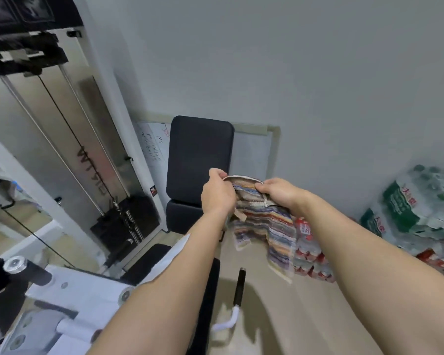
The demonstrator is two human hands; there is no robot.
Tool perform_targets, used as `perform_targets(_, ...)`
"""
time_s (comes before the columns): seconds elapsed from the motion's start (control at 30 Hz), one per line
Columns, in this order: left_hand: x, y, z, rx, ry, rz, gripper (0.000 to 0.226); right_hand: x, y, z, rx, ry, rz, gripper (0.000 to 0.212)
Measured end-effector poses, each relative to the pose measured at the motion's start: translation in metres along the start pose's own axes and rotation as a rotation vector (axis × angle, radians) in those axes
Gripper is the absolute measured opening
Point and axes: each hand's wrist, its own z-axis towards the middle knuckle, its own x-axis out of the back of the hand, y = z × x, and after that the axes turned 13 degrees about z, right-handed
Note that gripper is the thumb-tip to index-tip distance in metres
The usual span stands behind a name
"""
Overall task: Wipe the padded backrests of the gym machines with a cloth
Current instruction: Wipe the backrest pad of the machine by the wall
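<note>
Both hands raised before the backrest (200, 157): I pinch the striped cloth (263, 221) along its top edge with my left hand (217, 192) and right hand (280, 192), the upright black pad lying just beyond, nearer my left hand.

From my feed the room looks evenly lit, soft and slightly cool, with no hard highlights on the pale wall (318, 60). Light seems to come from above, since soft-edged shadows pool on the floor (305, 316). The steel panel (62, 119) at the left carries dull, streaky reflections. The black backrest (199, 155) is fairly sharp. The striped cloth (264, 221) smears along its hanging edge, and the bottle packs (420, 208) at the right are blurred. Wide-angle distortion swells the right forearm (382, 278) near the bottom and tilts the verticals at the left.
</note>
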Motion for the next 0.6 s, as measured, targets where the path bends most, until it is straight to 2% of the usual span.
perform_targets(0.13,-0.022,-0.012,0.069,0.168,0.066,-0.017,0.016,-0.012,-0.026,0.077,-0.012,-0.030,0.159,0.028)
perform_targets(0.2,-0.035,-0.020,0.098,0.273,0.087,-0.095,0.024,-0.023,-0.039,0.112,0.008,-0.071,0.218,0.029)
perform_targets(0.27,-0.046,-0.031,0.123,0.374,0.166,-0.056,0.030,-0.034,-0.049,0.149,0.032,-0.083,0.257,0.032)
perform_targets(0.37,-0.065,-0.047,0.157,0.363,0.157,-0.050,0.021,-0.050,-0.054,0.204,0.006,-0.127,0.278,0.040)
perform_targets(0.4,-0.072,-0.050,0.166,0.327,0.081,-0.134,0.017,-0.055,-0.052,0.221,-0.025,-0.153,0.273,0.043)
perform_targets(0.47,-0.084,-0.054,0.180,0.347,-0.095,-0.413,0.025,-0.063,-0.049,0.246,-0.091,-0.181,0.306,0.041)
perform_targets(0.53,-0.097,-0.054,0.204,0.545,-0.164,-0.840,0.044,-0.070,-0.045,0.283,-0.195,-0.221,0.377,0.044)
perform_targets(0.6,-0.109,-0.056,0.229,0.734,-0.116,-1.173,0.058,-0.077,-0.041,0.316,-0.279,-0.309,0.357,0.046)
